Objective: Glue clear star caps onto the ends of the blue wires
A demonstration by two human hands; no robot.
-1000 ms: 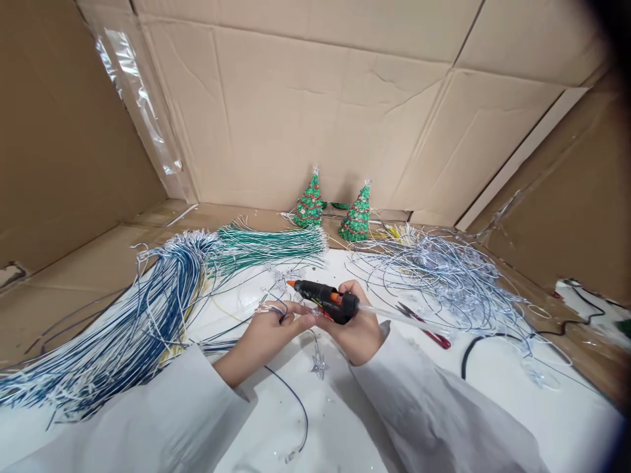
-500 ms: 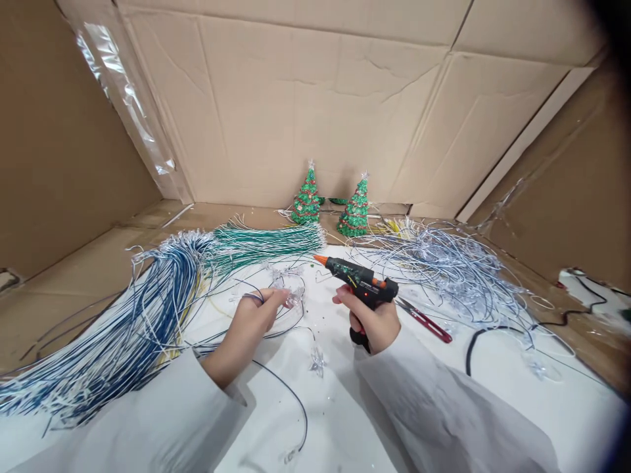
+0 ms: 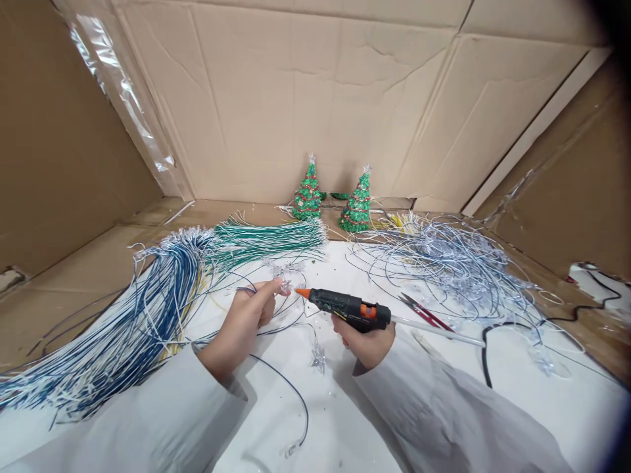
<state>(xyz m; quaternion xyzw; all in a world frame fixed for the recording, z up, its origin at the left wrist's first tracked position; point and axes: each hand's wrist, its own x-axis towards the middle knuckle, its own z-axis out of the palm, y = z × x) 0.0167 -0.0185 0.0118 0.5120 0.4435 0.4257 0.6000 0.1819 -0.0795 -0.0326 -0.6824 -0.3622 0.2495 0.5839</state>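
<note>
At the middle of the white bench (image 3: 493, 407), the right hand (image 3: 367, 341) is wrapped around the grip of a black hot glue gun (image 3: 350, 309), its orange nozzle pointing to nine o'clock. Just beyond the tip, the left hand (image 3: 246, 318) pinches a small clear plastic star (image 3: 284, 286) on a thin blue wire (image 3: 290, 394) between thumb and fingertips. The star looks light, stiff and likely brittle at its points, so it is best held by its body or by the wire close behind it; the wire is limp and will trail. At five o'clock of the left hand lies another clear star (image 3: 318, 355). At ten o'clock fans a bundle of blue-and-white wires (image 3: 138, 322), with green wires (image 3: 266, 238) beyond. Red-handled snips (image 3: 424, 314) lie at three o'clock, a tangle of white wires (image 3: 453, 269) at two. Two glittery miniature Christmas trees (image 3: 308, 192) stand at twelve against the cardboard wall (image 3: 315, 85).
</note>
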